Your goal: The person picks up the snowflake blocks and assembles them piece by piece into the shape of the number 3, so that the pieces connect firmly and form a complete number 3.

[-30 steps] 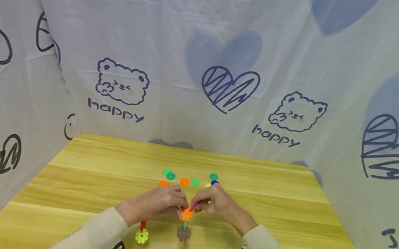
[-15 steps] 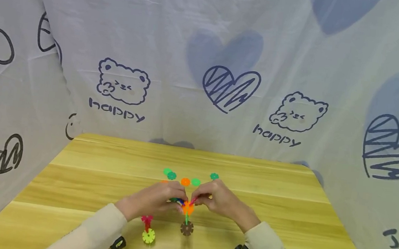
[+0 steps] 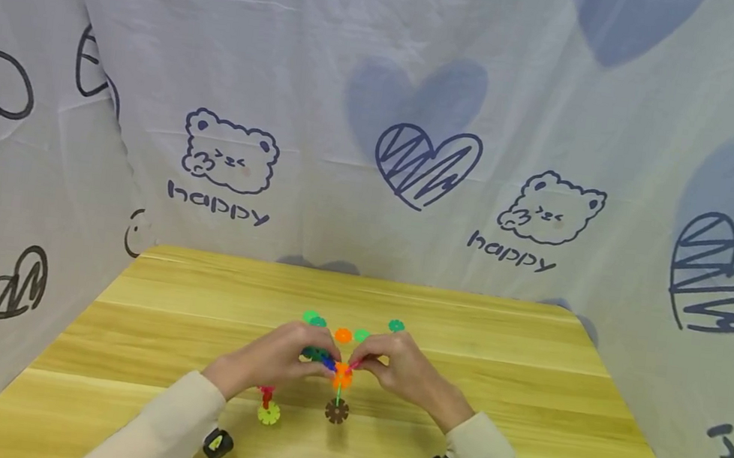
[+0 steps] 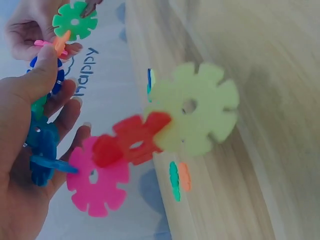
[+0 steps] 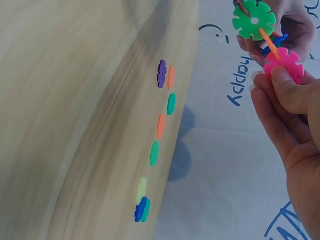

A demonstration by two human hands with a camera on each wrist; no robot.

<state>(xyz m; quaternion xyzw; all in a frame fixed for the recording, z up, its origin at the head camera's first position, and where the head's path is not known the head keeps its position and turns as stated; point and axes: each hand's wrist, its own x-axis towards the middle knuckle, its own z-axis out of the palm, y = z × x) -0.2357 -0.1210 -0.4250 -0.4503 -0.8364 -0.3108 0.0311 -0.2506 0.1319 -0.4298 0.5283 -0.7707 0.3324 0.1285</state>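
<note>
Both hands hold a chain of notched plastic snowflake discs above the table. My left hand (image 3: pixel 280 359) pinches the dark blue disc (image 4: pixel 58 80) between thumb and fingers. From its palm trail teal pieces (image 4: pixel 44 147), a pink disc (image 4: pixel 97 192), a red disc (image 4: pixel 136 137) and a pale yellow disc (image 4: pixel 212 127) at the end. My right hand (image 3: pixel 398 361) pinches another pink disc (image 5: pixel 287 60) at the orange disc (image 3: pixel 342 376). Below the orange one hang a green disc (image 5: pixel 247 22) and a brown disc (image 3: pixel 337 411).
Loose discs lie across the far part of the wooden table (image 3: pixel 494 364), among them an orange disc (image 3: pixel 343 335), a green disc (image 3: pixel 397 325) and a purple disc (image 5: pixel 161 74). A printed cloth (image 3: pixel 316 200) hangs behind the table.
Both hands and the chain have shifted slightly away from the body. The brown and yellow discs sit higher in view, and more of the blue and teal pieces shows beside my left hand.
</note>
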